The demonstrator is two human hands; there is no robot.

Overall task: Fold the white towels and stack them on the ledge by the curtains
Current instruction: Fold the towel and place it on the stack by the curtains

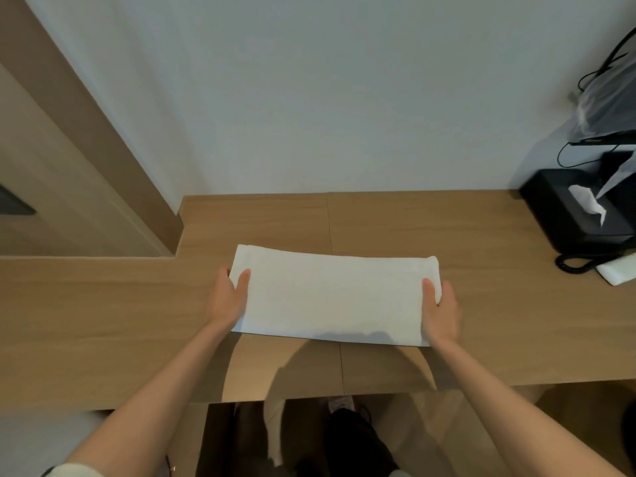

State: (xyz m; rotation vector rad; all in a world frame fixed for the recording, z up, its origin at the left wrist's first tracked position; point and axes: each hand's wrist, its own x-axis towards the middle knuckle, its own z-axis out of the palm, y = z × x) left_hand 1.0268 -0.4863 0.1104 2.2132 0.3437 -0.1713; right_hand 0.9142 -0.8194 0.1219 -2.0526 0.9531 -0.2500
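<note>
My left hand (229, 297) and right hand (442, 311) each pinch a short end of the folded, oblong white terry towel (334, 297), thumbs on top and fingers tucked beneath, at the middle of the light wooden desk (499, 304). The towel's near edge throws a shadow on the desk. A black rectangular tissue box (564, 215) stands at the desk's far right end.

Soft, even light; wide-angle edges bend, arm shadows fall toward the viewer.
</note>
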